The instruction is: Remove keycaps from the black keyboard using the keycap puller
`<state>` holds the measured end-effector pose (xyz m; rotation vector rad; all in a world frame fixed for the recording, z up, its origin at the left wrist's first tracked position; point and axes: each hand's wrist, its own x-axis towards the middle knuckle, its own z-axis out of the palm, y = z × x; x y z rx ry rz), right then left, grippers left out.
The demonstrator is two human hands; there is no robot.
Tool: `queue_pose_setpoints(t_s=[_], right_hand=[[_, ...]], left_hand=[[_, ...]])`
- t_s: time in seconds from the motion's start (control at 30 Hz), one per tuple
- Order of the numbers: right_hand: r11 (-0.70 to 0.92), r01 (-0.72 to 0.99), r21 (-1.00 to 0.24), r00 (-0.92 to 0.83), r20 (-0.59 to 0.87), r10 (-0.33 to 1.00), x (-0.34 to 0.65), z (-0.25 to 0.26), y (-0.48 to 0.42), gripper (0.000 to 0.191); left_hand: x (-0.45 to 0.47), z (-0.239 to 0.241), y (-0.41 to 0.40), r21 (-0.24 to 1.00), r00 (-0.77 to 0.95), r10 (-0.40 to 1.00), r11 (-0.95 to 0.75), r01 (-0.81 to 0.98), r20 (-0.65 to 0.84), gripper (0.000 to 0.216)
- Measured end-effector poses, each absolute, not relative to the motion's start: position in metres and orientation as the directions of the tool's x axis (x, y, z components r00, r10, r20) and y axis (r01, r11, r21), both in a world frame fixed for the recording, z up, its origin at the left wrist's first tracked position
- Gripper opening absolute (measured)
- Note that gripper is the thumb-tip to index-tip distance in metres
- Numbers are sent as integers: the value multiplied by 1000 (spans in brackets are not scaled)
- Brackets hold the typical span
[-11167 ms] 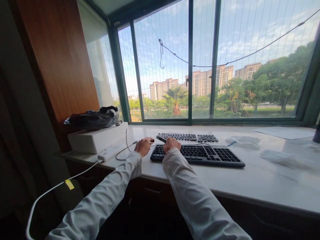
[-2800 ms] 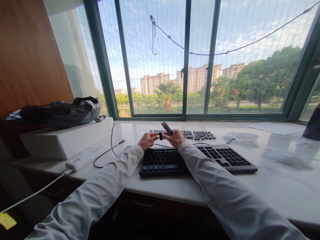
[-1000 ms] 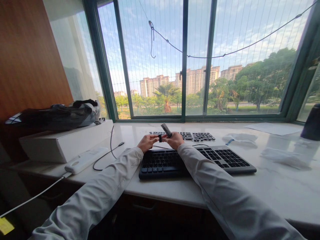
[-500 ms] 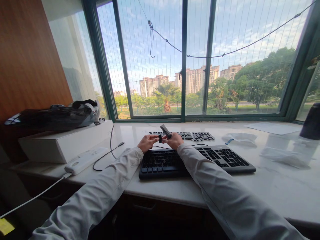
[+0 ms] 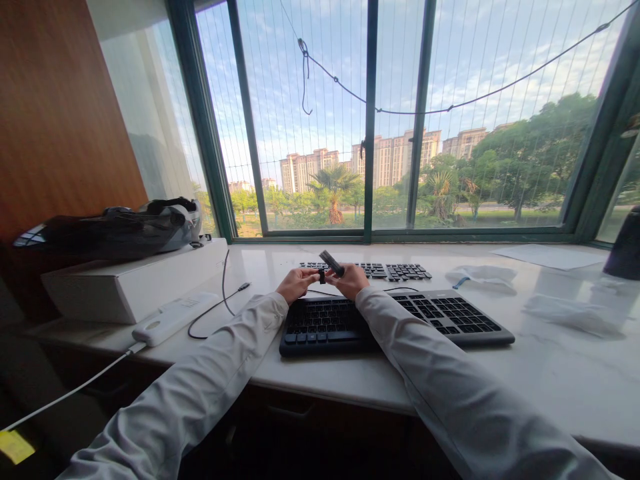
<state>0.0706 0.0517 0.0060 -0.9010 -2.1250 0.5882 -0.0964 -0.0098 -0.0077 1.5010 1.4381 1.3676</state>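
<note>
My left hand [image 5: 292, 287] pinches a small black keycap [image 5: 322, 275] above the back edge of a black keyboard [image 5: 500, 337]. In my right hand [image 5: 352, 283] is a brush [image 5: 331, 262], its dark bristles pointing up and to the left. The right fingertips are close to the keycap; whether they touch it I cannot tell. Much of the keyboard shows bare key sockets, with keys still fitted along its front left row. Behind the hands, loose black keycaps [image 5: 407, 272] lie in rows on the white countertop [image 5: 550, 387]. My right forearm hides the middle of the keyboard.
On the left stand a white box [image 5: 95, 287] with a dark bag [image 5: 120, 230] on it, a white power strip [image 5: 173, 320] and a black cable [image 5: 220, 303]. Crumpled clear plastic bags [image 5: 570, 313] and a paper sheet [image 5: 540, 256] lie right. A window [image 5: 310, 133] rises behind.
The brush has tilted slightly lower to the left in my right hand. My left hand keeps its pinch on the keycap. The whole view has shifted a little.
</note>
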Motion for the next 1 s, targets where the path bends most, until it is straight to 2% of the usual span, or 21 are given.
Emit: queue_pose_setpoints(t_s=[0.37,0.73,1.0], right_hand=[[738,405,-540,-471,568,675,70,4,52,18],[681,423,-598,-476,493,729,69,2,58,18],[723,512,-464,-524,498,691,73,6,52,20]], left_hand=[[-98,-7,-9,938,-125,964,-191,288,235,46],[-96,-7,-10,937,-128,965,-182,298,228,45],[-94,-4,-14,927,-126,966,-174,332,226,47]])
